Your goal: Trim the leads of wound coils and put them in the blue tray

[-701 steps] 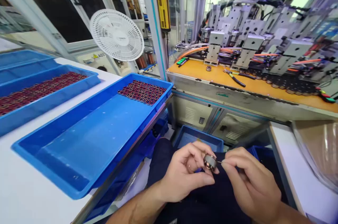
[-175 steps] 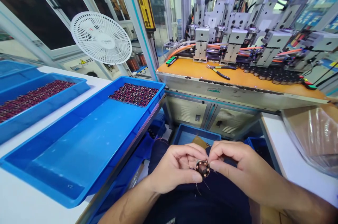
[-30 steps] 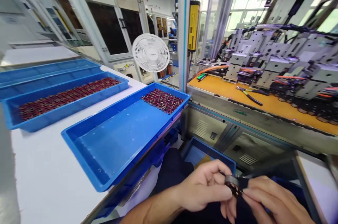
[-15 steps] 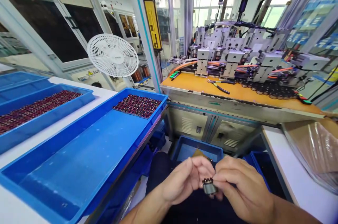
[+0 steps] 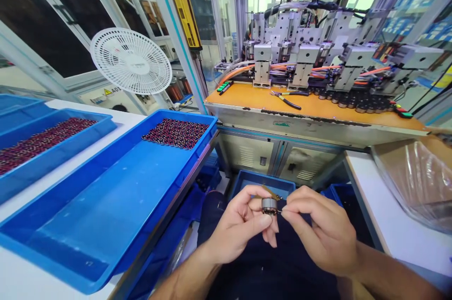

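Between thumb and fingers, my left hand (image 5: 243,222) holds a small motor stator (image 5: 269,206), a grey ring with copper and dark parts on its lower side. My right hand (image 5: 319,229) is just to the right of it, thumb and forefinger pinched together at the stator's edge. A thin wire end seems to run from the stator into that pinch, though it is too small to see clearly. Both hands are above my lap.
A long blue tray (image 5: 106,206) on the left has rows of stators (image 5: 175,133) at its far end. Another filled tray (image 5: 56,144) stands beyond it. Ahead, cutters (image 5: 286,101) and dark stators (image 5: 360,102) lie on the machine's orange bench (image 5: 240,102). A plastic-covered box (image 5: 420,182) is at right.
The stator has been turned over, its copper side now facing down, and the left fingers grip it more plainly. Both hands are slightly higher. The head view has shifted.
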`<control>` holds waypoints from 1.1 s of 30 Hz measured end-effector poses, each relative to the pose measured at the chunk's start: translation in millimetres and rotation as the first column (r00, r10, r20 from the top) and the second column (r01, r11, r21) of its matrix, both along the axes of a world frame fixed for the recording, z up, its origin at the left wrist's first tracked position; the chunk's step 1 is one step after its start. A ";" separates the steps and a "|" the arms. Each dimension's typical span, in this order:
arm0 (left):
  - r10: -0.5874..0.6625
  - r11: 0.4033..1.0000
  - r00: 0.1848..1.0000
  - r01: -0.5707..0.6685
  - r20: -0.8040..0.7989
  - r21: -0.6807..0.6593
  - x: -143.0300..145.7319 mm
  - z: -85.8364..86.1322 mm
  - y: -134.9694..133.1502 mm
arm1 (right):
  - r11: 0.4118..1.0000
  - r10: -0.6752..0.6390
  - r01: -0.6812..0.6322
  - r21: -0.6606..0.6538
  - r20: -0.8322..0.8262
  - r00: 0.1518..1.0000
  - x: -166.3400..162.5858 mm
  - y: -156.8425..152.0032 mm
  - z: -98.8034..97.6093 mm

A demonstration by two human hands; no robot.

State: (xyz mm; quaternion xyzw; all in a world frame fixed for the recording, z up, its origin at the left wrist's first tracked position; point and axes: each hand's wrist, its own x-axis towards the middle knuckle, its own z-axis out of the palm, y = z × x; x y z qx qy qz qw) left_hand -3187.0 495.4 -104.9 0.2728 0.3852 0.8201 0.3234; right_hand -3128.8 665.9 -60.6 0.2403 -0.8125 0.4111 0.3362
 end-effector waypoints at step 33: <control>0.404 0.914 0.892 -0.404 -0.205 0.041 -22.0 -9.5 -7.7 | 0.870 0.215 -0.051 -0.490 0.286 0.934 -14.1 -18.7 -34.0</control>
